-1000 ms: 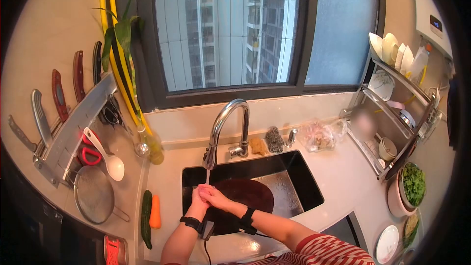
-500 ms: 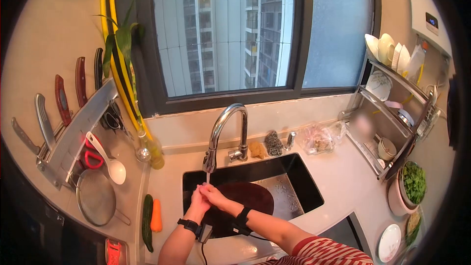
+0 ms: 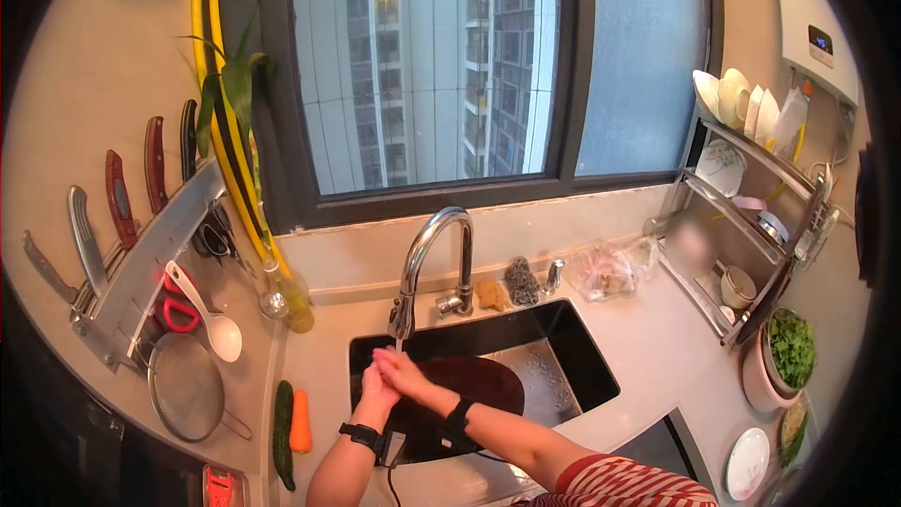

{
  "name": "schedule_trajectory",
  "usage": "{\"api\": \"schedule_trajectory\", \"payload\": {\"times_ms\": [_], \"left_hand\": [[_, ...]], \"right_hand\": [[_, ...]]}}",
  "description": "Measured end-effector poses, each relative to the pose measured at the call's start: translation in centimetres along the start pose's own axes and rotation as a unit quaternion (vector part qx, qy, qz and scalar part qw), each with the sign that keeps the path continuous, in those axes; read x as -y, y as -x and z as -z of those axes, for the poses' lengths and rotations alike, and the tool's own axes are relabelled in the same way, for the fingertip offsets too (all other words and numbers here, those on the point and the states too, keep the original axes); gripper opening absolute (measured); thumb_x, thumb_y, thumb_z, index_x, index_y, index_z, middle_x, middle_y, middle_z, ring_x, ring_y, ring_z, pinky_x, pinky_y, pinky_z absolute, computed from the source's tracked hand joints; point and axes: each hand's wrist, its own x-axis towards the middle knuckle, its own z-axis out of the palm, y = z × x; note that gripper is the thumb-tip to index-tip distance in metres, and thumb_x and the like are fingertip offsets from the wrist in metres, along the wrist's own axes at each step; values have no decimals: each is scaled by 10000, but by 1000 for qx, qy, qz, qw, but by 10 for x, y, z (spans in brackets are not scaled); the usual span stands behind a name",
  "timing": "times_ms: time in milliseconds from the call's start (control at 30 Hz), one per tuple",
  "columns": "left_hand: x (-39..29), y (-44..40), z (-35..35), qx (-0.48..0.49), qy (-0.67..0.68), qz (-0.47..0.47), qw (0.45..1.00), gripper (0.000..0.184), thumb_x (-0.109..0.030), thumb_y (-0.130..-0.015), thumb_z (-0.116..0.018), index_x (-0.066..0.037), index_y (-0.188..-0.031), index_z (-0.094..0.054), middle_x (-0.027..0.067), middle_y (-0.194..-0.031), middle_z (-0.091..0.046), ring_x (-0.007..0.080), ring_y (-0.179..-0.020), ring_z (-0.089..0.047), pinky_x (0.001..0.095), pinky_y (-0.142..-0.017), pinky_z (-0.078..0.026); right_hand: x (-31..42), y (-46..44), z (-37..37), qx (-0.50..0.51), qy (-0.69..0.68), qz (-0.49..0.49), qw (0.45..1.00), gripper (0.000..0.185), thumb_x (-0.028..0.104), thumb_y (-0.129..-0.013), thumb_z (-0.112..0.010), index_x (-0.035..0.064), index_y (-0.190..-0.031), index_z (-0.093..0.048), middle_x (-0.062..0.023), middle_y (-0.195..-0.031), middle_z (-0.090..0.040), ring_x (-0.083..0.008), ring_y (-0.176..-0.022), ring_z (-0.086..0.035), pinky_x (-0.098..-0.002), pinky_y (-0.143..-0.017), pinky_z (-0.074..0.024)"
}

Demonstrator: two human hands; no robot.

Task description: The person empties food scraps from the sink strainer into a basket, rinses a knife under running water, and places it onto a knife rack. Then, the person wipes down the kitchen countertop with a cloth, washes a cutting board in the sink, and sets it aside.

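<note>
My left hand (image 3: 377, 389) and my right hand (image 3: 404, 375) are pressed together over the left part of the black sink (image 3: 584, 357). The right lies across the left, fingers closed, and no object shows between them, though the palms are hidden. Just above them is the spray head of the chrome faucet (image 3: 410, 282), with a thin stream of water (image 3: 399, 345) coming down onto the hands. Beneath, in the basin, sits a large dark reddish-brown rounded thing (image 3: 483, 383), partly covered by my forearms. Both wrists wear black bands.
Left of the sink lie a cucumber (image 3: 283, 434) and a carrot (image 3: 300, 421). A knife rack (image 3: 155, 258), strainer (image 3: 186, 387) and white ladle (image 3: 223, 338) hang farther left. Behind the basin are a steel scrubber (image 3: 522, 280) and plastic bag (image 3: 605, 272). Leafy greens (image 3: 791, 347) stand at right.
My hands stay clasped under the water and have shifted slightly to the left. The camera view has tilted a little, so the surroundings sit slightly lower.
</note>
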Motion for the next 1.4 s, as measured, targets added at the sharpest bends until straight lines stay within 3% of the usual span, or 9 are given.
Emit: {"api": "schedule_trajectory", "payload": {"times_ms": [67, 167, 300, 433, 500, 567, 800, 900, 1400], "left_hand": [[1, 14, -18, 13, -82, 34, 996, 279, -126, -808, -401, -103, -1068, -499, 74, -1046, -552, 273, -965, -534, 491, -827, -424], [9, 15, -15, 44, -110, 41, 992, 271, -122, -772, -472, -67, -1034, -522, 115, -1024, -555, 260, -967, -526, 468, -840, -417], [4, -11, -1, -8, -41, -5, 999, 250, -270, -903, -374, -109, -1020, -525, 57, -1022, -562, 195, -965, -540, 369, -859, -429], [5, -31, 16, 46, -3, -7, 999, 212, -229, -893, -393, -108, -995, -534, 53, -977, -577, 195, -948, -549, 359, -850, -438], [7, 12, -41, 22, -67, -17, 997, 166, -169, -873, -416, -90, -949, -541, 50, -894, -581, 190, -874, -562, 345, -799, -455], [3, -4, -9, 176, -100, 17, 979, 133, -113, -846, -435, -66, -912, -541, 51, -823, -572, 186, -805, -561, 330, -732, -466], [-9, -26, 5, -79, -36, -38, 995, 124, -97, -848, -446, -60, -910, -546, 52, -863, -572, 170, -801, -560, 275, -693, -470], [-7, 1, -18, -4, -35, -3, 999, 154, -104, -859, -445, -50, -964, -545, 52, -887, -584, 163, -829, -559, 303, -732, -463], [-3, 16, -52, -30, -71, 35, 996, 528, -518, -898, -154, -176, -1168, -452, 71, -1228, -451, 259, -1166, -394, 475, -964, -300]], "right_hand": [[22, -9, 30, 44, -259, -219, 940, 329, 281, -856, -460, 48, -1068, -555, -108, -810, -611, -173, -659, -578, -305, -611, -473], [11, -12, 43, 22, -212, -276, 937, 345, 262, -876, -431, 62, -1139, -529, -60, -818, -600, -124, -676, -553, -285, -630, -468], [32, 4, 10, 60, 21, -88, 994, 399, 275, -873, -413, 59, -1204, -469, -148, -1163, -521, -287, -1099, -472, -343, -947, -339], [0, -9, 7, 40, 80, 79, 993, 312, 227, -849, -402, 43, -1063, -536, -200, -1102, -528, -370, -1015, -494, -414, -875, -395], [-1, -23, 30, 39, 38, -158, 986, 198, 195, -825, -422, 18, -822, -510, -221, -885, -568, -365, -778, -548, -430, -651, -453], [-34, -28, 37, 45, -173, -181, 967, 230, 206, -830, -457, 14, -937, -526, -174, -896, -589, -315, -820, -559, -357, -715, -452], [46, -6, 21, 57, 36, 26, 997, 355, 290, -886, -410, 12, -1090, -492, -146, -983, -564, -259, -968, -520, -331, -826, -408], [42, -14, 40, 67, -288, -277, 914, 245, 189, -853, -443, 46, -1035, -524, -31, -770, -553, -106, -664, -521, -233, -609, -436], [49, -20, 30, -27, -184, -242, 952, 243, 179, -796, -508, -10, -926, -585, -104, -816, -618, -183, -738, -579, -293, -666, -451]]}}
